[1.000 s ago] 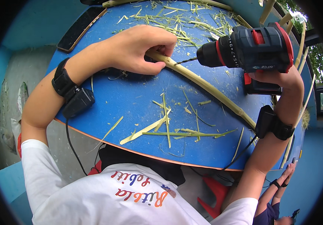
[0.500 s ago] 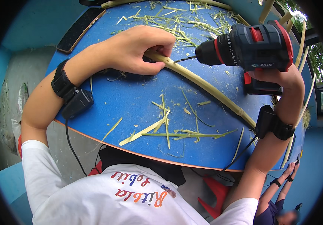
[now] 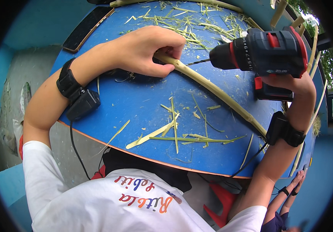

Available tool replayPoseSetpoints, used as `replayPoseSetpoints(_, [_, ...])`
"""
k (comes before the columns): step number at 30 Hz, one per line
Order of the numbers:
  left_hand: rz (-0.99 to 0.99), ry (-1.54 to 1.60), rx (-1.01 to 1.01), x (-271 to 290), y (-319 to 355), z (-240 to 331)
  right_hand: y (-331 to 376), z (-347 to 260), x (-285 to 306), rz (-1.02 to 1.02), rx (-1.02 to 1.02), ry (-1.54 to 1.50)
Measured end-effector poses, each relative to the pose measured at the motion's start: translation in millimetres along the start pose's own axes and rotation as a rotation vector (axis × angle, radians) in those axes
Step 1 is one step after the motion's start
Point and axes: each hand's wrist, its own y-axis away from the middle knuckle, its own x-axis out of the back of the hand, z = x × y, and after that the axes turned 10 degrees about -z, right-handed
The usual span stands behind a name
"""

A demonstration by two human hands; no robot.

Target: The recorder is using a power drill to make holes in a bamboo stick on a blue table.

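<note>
Left hand (image 3: 151, 49): closed around a greenish stalk (image 3: 213, 89) that slanted across the blue table (image 3: 135, 100); right hand (image 3: 286, 82): gripped a drill (image 3: 277, 50). I judged that the bit (image 3: 199, 62), tip just beside the stalk, could skid off its rounded side toward the left thumb (image 3: 162, 70). Also logged: pale strips (image 3: 148, 138), a dark slab (image 3: 87, 29), a cable (image 3: 253, 157) that crowded the stalk's lower end.

Shavings (image 3: 147, 140) on table (image 3: 116, 100), drill (image 3: 269, 50) right of stalk (image 3: 217, 91)

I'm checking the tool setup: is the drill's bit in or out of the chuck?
In: the spiral bit projects from the black chuck.
</note>
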Motion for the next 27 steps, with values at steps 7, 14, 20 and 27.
replayPoseSetpoints(7, [0.016,-0.026,-0.008,-1.0,-1.9,-0.3,1.9,-2.6,-0.3,0.002,-0.030,0.044])
replayPoseSetpoints(14, [-0.010,-0.017,0.010,1.7,3.1,-1.8,-4.9,-3.7,-0.3,-0.017,-0.106,0.006])
replayPoseSetpoints(20, [-0.006,0.021,0.001,-0.7,1.3,-2.0,-0.8,-1.8,-2.2,0.000,-0.009,0.021])
replayPoseSetpoints(27, [-0.011,0.019,-0.006,0.7,3.0,-4.1,-1.8,-4.7,-3.6,0.002,-0.004,0.055])
